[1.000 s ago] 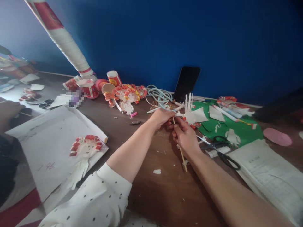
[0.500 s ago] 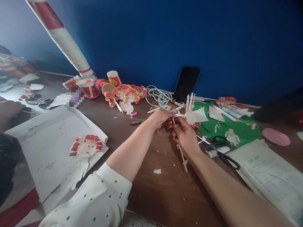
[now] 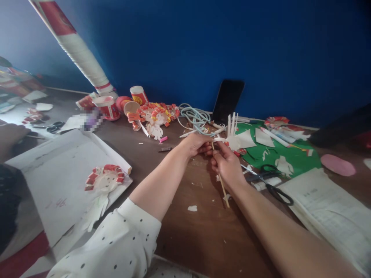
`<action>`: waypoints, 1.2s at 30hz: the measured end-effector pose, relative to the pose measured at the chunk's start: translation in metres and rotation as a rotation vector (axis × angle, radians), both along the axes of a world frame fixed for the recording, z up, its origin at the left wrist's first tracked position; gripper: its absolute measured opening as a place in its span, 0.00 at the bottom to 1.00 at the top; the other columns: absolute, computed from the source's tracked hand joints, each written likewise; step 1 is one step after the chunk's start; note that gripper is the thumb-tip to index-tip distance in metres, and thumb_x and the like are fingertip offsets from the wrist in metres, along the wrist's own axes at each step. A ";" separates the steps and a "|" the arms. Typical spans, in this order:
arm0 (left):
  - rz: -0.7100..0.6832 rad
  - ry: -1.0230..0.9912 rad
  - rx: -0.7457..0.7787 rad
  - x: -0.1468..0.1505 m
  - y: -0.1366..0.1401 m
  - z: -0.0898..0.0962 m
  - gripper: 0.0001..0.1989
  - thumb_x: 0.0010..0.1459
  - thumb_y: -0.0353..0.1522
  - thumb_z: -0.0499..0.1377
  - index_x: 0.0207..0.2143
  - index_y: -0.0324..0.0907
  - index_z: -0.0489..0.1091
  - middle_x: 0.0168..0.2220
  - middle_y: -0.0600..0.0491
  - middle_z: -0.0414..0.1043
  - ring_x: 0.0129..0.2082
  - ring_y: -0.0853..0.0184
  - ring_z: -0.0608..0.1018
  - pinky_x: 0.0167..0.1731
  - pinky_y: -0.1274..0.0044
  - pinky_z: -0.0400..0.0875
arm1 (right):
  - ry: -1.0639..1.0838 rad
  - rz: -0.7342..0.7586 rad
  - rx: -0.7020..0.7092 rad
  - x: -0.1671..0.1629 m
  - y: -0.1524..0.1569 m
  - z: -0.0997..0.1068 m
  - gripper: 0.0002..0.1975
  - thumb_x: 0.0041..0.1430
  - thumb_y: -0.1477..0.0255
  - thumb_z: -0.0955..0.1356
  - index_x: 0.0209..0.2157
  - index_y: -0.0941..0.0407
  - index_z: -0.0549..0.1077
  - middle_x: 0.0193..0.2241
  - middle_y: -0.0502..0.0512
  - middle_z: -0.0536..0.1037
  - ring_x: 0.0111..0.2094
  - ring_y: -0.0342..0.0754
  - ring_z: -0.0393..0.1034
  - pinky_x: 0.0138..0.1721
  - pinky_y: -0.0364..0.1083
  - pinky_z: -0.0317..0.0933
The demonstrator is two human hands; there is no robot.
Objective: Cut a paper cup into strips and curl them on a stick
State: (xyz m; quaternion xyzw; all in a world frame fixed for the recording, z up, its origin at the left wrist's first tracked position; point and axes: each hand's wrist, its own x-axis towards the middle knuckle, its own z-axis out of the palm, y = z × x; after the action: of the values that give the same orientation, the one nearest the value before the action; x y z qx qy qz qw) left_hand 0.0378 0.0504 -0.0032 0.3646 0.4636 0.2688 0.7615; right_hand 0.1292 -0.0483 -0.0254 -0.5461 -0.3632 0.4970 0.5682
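My left hand (image 3: 199, 144) is closed, its fingertips pinching at the white rim of a cut paper cup (image 3: 240, 142). White strips stand up from the cup piece, and bits of red show below it. My right hand (image 3: 227, 161) is wrapped round a thin wooden stick (image 3: 223, 190), whose lower end points down toward me over the brown table. The stick's upper end meets the rim between both hands; my fingers partly hide that spot.
Black-handled scissors (image 3: 272, 183) lie right of my right hand, by a green sheet (image 3: 252, 156) and an open book (image 3: 327, 208). A phone (image 3: 228, 100) leans on the blue wall. Leftward are paper lion figures (image 3: 158, 117), a cup (image 3: 107, 108), a white box (image 3: 69, 185) and another person's hand (image 3: 13, 137).
Both hands keep nearly the same place, with only a slight shift of the fingers at the rim. The whole view has moved a little.
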 end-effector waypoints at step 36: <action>0.048 0.017 -0.015 0.002 0.000 -0.001 0.10 0.47 0.22 0.65 0.20 0.36 0.66 0.14 0.58 0.64 0.13 0.79 0.66 0.16 0.86 0.64 | 0.112 -0.033 0.007 -0.005 0.000 -0.001 0.16 0.49 0.69 0.67 0.42 0.51 0.70 0.29 0.48 0.71 0.20 0.36 0.55 0.16 0.36 0.43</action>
State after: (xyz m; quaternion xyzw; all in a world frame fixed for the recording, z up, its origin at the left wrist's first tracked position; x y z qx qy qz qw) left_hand 0.0394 0.0509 -0.0040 0.3498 0.4808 0.2803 0.7536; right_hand 0.1245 -0.0482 -0.0262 -0.5214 -0.3232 0.5163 0.5976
